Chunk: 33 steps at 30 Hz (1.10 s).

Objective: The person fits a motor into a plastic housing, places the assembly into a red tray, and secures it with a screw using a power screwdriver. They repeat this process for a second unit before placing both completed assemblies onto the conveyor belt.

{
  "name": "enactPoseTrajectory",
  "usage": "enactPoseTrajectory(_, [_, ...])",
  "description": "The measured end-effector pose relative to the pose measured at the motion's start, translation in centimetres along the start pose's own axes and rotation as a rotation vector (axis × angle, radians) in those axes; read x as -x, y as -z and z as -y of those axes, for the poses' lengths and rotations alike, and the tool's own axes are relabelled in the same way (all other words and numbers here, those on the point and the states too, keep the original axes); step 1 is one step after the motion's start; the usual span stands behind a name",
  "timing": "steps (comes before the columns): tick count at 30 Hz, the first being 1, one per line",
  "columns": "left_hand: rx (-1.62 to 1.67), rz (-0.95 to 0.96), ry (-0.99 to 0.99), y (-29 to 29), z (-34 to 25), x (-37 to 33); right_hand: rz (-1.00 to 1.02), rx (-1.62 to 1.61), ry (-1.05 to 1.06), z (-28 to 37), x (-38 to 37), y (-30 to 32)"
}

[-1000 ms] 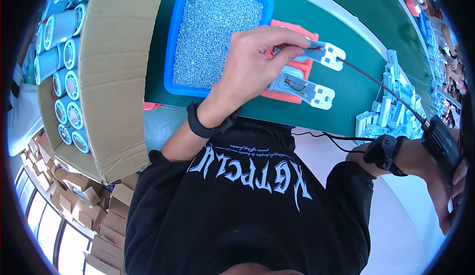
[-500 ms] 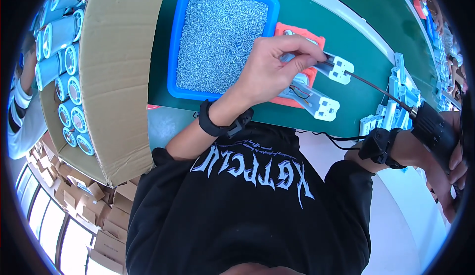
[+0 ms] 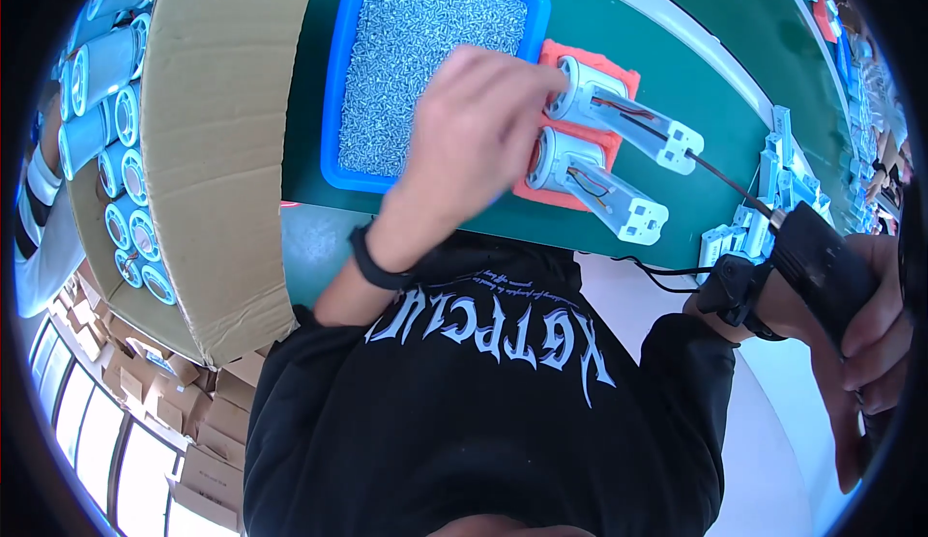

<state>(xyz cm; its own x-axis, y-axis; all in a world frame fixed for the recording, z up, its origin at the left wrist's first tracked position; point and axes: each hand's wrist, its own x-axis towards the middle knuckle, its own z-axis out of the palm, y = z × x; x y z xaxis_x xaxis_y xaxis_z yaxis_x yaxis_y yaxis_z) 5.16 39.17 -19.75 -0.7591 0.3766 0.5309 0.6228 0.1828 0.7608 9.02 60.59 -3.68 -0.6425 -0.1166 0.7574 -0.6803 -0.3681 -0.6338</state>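
Housing [image 3: 601, 102] points lengthwise lower-right; left hand [image 3: 474, 131] half-curled, contents unclear; right hand [image 3: 870, 344] grips screwdriver [image 3: 817, 266].

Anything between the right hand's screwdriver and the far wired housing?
Nothing visible: the bit of the black electric screwdriver in the right hand reaches the white end of the far wired housing unobstructed.

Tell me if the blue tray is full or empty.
The blue tray is not empty: small silvery pieces cover its bottom wherever the left hand leaves it visible. Whether brim-full, I cannot tell.
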Motion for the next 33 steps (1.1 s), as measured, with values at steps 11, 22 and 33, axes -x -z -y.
enactPoseTrajectory(11, [-0.324,0.553,0.371,2.3,1.8,1.9,0.119,0.005,-0.086,-1.4,0.0,0.7])
enactPoseTrajectory(22, [-0.096,0.327,0.435,1.9,1.5,0.3,0.191,0.012,-0.105,-2.3,0.1,1.3])
enactPoseTrajectory(33, [0.152,0.151,0.389,-0.2,0.9,-0.7,0.264,0.015,-0.116,-1.4,1.5,4.7])
